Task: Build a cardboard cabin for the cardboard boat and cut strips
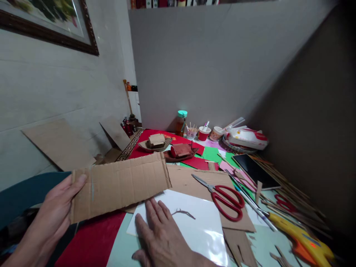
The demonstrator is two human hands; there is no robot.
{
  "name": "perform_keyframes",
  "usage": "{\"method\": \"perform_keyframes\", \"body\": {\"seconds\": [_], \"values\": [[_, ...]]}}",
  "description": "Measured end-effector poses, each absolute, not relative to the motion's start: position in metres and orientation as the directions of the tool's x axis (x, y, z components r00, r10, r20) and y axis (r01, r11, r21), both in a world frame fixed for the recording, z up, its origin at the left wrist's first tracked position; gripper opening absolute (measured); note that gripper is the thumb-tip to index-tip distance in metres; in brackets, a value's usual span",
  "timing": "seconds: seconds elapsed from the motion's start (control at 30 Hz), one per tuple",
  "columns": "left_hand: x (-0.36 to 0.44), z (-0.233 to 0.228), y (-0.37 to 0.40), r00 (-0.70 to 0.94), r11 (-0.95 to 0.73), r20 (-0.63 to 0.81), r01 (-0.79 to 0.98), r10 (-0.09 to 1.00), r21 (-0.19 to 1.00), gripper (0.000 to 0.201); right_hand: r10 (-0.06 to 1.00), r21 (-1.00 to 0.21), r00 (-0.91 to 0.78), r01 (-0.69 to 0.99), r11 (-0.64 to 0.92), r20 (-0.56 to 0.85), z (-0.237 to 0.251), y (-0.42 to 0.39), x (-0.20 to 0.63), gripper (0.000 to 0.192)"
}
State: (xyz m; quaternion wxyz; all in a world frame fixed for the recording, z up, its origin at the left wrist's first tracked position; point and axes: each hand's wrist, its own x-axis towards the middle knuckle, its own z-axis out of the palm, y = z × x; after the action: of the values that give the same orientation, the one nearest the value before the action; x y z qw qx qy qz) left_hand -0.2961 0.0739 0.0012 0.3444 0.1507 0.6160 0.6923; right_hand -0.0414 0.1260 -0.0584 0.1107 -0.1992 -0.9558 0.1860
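My left hand [59, 207] grips the left end of a long strip of corrugated cardboard [125, 183], thumb on its face, and holds it raised and slightly tilted. My right hand [164, 231] lies flat with fingers spread on a glossy white sheet [200, 226]. On that sheet, beside my fingertips, is a small dark twig-like shape [185, 213]. Red-handled scissors [226, 198] rest to the right, on a larger cardboard piece [183, 178] partly under the sheet. Behind the strip sit two small model boats, one reddish brown [180, 152] and one tan [156, 141].
A yellow glue gun [303, 239] with its red light on lies at the right front. Near it are a dark-screened tablet or phone [256, 170] and cardboard strips. Paper cups [204, 133] and a teal-lidded bottle [181, 122] stand behind. A grey panel [200, 66] closes off the back.
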Motion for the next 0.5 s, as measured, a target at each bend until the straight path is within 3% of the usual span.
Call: {"method": "perform_keyframes", "body": {"seconds": [0.13, 0.27, 0.37, 0.5], "values": [[-0.291, 0.004, 0.076, -0.683, -0.019, -0.184, -0.278, 0.707, 0.960, 0.072, 0.343, -0.449, -0.929, 0.249, 0.858, 0.141, -0.058, 0.123, -0.039, 0.048], [-0.287, 0.006, 0.077, -0.669, -0.016, -0.187, -0.284, 0.719, 0.959, 0.059, 0.366, -0.565, -0.917, 0.218, 0.796, 0.162, -0.053, 0.121, -0.032, 0.041], [-0.282, 0.009, 0.077, -0.629, 0.015, -0.222, -0.317, 0.745, 0.948, 0.056, 0.484, -0.709, -0.859, 0.236, 0.664, 0.167, -0.040, 0.124, -0.018, 0.033], [-0.261, 0.016, 0.083, -0.574, 0.042, -0.253, -0.354, 0.779, 0.934, 0.054, 0.729, -0.922, -0.674, 0.196, 0.334, 0.121, -0.015, 0.129, 0.006, 0.023]]}}
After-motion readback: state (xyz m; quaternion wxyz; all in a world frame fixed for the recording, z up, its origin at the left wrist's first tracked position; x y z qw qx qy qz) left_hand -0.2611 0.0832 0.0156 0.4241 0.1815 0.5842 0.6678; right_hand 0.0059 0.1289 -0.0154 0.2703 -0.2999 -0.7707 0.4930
